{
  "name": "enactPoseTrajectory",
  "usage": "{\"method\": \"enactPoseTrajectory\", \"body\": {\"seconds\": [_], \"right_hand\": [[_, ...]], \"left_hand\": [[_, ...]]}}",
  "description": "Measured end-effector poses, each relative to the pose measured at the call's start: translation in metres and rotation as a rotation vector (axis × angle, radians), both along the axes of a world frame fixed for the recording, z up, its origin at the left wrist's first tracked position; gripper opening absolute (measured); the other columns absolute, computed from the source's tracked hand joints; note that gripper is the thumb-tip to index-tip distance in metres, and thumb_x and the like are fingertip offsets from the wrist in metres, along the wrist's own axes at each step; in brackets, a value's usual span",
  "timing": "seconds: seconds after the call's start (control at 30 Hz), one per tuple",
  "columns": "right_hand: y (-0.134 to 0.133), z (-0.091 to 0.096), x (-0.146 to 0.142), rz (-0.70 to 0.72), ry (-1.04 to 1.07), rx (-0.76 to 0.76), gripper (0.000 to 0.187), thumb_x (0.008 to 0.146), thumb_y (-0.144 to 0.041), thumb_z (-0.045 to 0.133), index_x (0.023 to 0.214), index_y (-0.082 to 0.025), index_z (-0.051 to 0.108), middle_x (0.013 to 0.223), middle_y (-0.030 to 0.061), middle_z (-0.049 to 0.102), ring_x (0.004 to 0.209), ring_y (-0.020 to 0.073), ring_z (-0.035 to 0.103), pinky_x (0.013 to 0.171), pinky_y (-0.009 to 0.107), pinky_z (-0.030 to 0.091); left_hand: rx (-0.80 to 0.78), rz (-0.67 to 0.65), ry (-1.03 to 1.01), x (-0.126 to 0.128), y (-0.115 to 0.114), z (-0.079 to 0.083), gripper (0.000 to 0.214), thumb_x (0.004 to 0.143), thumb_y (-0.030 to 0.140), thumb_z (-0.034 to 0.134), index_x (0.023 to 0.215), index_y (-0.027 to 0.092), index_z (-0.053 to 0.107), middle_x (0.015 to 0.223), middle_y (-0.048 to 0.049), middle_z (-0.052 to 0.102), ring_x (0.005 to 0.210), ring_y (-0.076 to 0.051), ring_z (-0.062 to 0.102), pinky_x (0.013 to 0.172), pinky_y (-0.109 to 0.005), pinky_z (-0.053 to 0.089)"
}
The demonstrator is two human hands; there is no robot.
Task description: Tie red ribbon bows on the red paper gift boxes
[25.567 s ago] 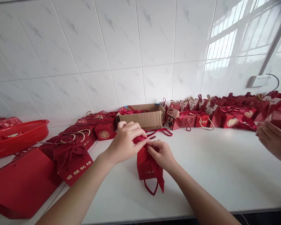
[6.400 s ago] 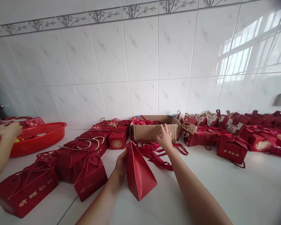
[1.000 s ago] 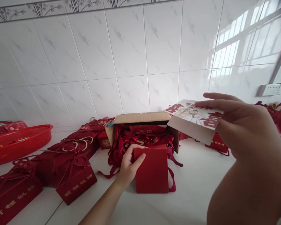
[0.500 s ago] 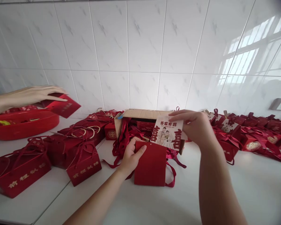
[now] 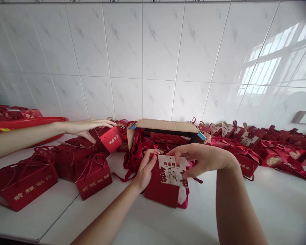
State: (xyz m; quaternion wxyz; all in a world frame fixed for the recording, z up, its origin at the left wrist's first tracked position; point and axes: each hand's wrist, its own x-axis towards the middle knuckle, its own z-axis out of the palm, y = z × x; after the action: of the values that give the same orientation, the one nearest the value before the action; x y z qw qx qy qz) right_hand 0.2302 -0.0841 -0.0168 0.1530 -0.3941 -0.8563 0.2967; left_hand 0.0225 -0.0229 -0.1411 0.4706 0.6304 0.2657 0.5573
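Note:
In the head view my left hand [image 5: 144, 173] pinches the left edge of a flat red box piece [image 5: 159, 194] between thumb and fingers. My right hand [image 5: 202, 158] is curled around the top right of a white printed card [image 5: 172, 173], its fingertips on it. A wedding couple and dark red characters are printed on the card, which lies against the red piece. A small white sheet [image 5: 183, 195] shows below it at the right, partly hidden. Directly behind my hands stands an open cardboard carton [image 5: 165, 124] with dark red ribbons [image 5: 134, 153] spilling out.
At left, another person's hand [image 5: 84, 129] is on a red box [image 5: 111, 140]. Several red gift boxes with cords [image 5: 33, 182] stand in front of it, near a red basin [image 5: 58, 119]. Ribboned red boxes [image 5: 248, 160] line the right side. A tiled wall [image 5: 158, 51] rises behind.
My right hand has brought the printed card down and left onto the red piece, now slightly tilted. The other person's hand has moved right with its red box, away from the basin.

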Motion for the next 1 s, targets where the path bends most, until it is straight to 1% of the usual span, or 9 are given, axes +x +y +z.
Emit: {"method": "enactPoseTrajectory", "body": {"seconds": [0.1,0.17,0.23,0.33,0.47,0.57,0.67,0.83,1.0], "right_hand": [[0.009,-0.006,-0.007,-0.073,0.046,-0.02,0.013,0.075,-0.024,0.063,0.082,-0.02,0.053,0.087,0.0012,0.063,0.072,0.0126,0.058,0.059,0.022,0.046],[0.016,-0.01,-0.013,-0.103,0.061,0.008,0.012,0.076,-0.019,0.06,0.077,-0.02,0.048,0.078,-0.001,0.059,0.065,0.0101,0.055,0.054,0.02,0.042],[0.021,-0.014,-0.02,-0.121,0.075,0.047,0.014,0.074,-0.014,0.059,0.077,-0.02,0.046,0.079,-0.0012,0.059,0.067,0.0102,0.056,0.056,0.02,0.042],[0.026,-0.018,-0.027,-0.137,0.083,0.084,0.012,0.075,-0.013,0.057,0.083,-0.02,0.051,0.087,0.0012,0.063,0.077,0.013,0.061,0.062,0.022,0.046],[0.028,-0.021,-0.031,-0.146,0.04,0.161,0.013,0.076,-0.016,0.058,0.088,-0.02,0.058,0.089,0.0025,0.066,0.08,0.0147,0.062,0.064,0.024,0.047],[0.027,-0.019,-0.031,-0.149,0.014,0.169,0.015,0.075,-0.018,0.059,0.09,-0.02,0.061,0.089,0.0025,0.067,0.078,0.0151,0.062,0.063,0.024,0.048],[0.026,-0.017,-0.03,-0.143,-0.002,0.169,0.017,0.075,-0.017,0.059,0.09,-0.02,0.065,0.09,0.0031,0.068,0.079,0.0163,0.063,0.067,0.026,0.049],[0.025,-0.018,-0.028,-0.214,-0.071,0.2,0.013,0.074,-0.019,0.059,0.085,-0.02,0.067,0.083,0.0041,0.069,0.072,0.0174,0.061,0.059,0.027,0.046],[0.022,-0.016,-0.027,-0.212,-0.086,0.205,0.012,0.074,-0.019,0.057,0.082,-0.02,0.066,0.082,0.0032,0.067,0.067,0.0144,0.058,0.055,0.025,0.043]], "left_hand": [[0.018,0.019,0.014,0.001,-0.001,0.0,0.025,0.086,0.046,0.052,0.092,0.021,0.058,0.1,-0.0042,0.056,0.1,-0.021,0.051,0.091,-0.028,0.039],[-0.004,0.011,-0.016,0.001,-0.002,-0.002,0.027,0.085,0.047,0.054,0.092,0.021,0.057,0.099,-0.0043,0.056,0.097,-0.02,0.052,0.088,-0.028,0.041],[-0.022,0.0,-0.076,0.002,-0.002,-0.003,0.028,0.083,0.047,0.056,0.094,0.021,0.055,0.101,-0.0045,0.056,0.095,-0.02,0.053,0.086,-0.028,0.042],[-0.003,-0.023,-0.109,0.002,-0.003,-0.004,0.031,0.081,0.046,0.059,0.1,0.022,0.053,0.106,-0.005,0.057,0.096,-0.019,0.055,0.084,-0.028,0.044],[-0.014,-0.049,0.025,0.003,-0.005,-0.002,0.033,0.078,0.041,0.066,0.101,0.023,0.051,0.091,-0.001,0.06,0.077,-0.016,0.057,0.071,-0.026,0.046],[-0.034,-0.029,0.037,0.003,-0.007,0.001,0.031,0.076,0.042,0.067,0.095,0.023,0.051,0.079,0.0012,0.059,0.07,-0.015,0.057,0.065,-0.025,0.046],[-0.053,-0.056,0.025,0.004,-0.009,0.002,0.031,0.075,0.043,0.067,0.091,0.022,0.05,0.076,0.0017,0.06,0.067,-0.015,0.057,0.063,-0.024,0.045],[-0.072,-0.034,0.053,0.006,-0.01,0.002,0.033,0.074,0.042,0.068,0.091,0.022,0.047,0.072,0.0037,0.058,0.063,-0.013,0.055,0.061,-0.022,0.045],[-0.111,-0.065,0.014,0.009,-0.011,-0.001,0.036,0.074,0.042,0.068,0.095,0.023,0.047,0.079,0.0026,0.059,0.067,-0.013,0.057,0.065,-0.024,0.048]]}}
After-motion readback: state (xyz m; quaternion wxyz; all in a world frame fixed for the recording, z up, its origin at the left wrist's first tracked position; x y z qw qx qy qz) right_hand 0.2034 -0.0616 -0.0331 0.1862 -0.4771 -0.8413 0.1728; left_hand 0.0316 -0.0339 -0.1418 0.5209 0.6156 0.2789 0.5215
